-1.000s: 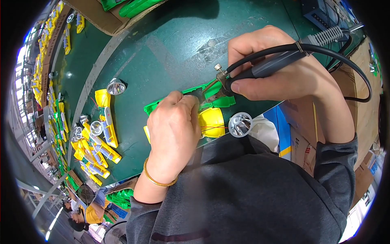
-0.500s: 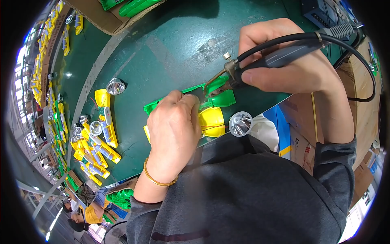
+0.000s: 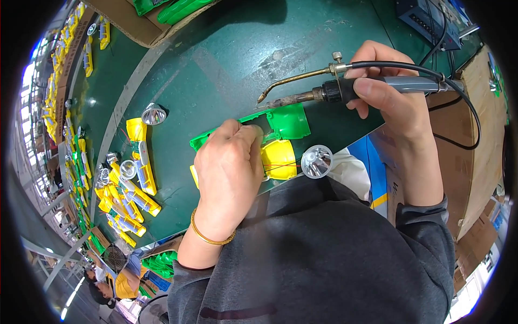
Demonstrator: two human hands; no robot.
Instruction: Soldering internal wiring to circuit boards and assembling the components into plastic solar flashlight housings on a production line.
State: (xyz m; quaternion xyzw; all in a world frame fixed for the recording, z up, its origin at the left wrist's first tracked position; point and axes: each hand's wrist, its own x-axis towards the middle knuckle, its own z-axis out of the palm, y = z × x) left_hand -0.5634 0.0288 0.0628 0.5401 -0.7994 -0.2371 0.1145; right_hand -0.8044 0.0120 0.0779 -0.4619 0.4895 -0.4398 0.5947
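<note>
My right hand (image 3: 393, 97) is closed around the handle of a soldering iron (image 3: 331, 90), whose brass solder-feed tube ends close to the tip. The iron's tip sits just above the far edge of a green plastic flashlight shell (image 3: 291, 122). My left hand (image 3: 229, 159) is closed over the middle of that shell, its fingertips pressed together; what they pinch inside is hidden. A yellow plastic shell (image 3: 279, 159) lies nearer me, partly under my left hand. Thin red and dark wires cross it toward a shiny reflector cup (image 3: 317, 161) at the table's near edge.
Another reflector (image 3: 154, 114) and a pile of yellow flashlight shells (image 3: 127, 197) lie to the left. A cardboard box (image 3: 148, 27) with green parts stands at the far left. A blue power unit (image 3: 426, 24) sits far right, its cables trailing. Another person (image 3: 127, 284) is at lower left.
The soldering iron has lifted out of the green shell and swung back and away, now lying more level in my right hand. My left hand and the shells have barely shifted.
</note>
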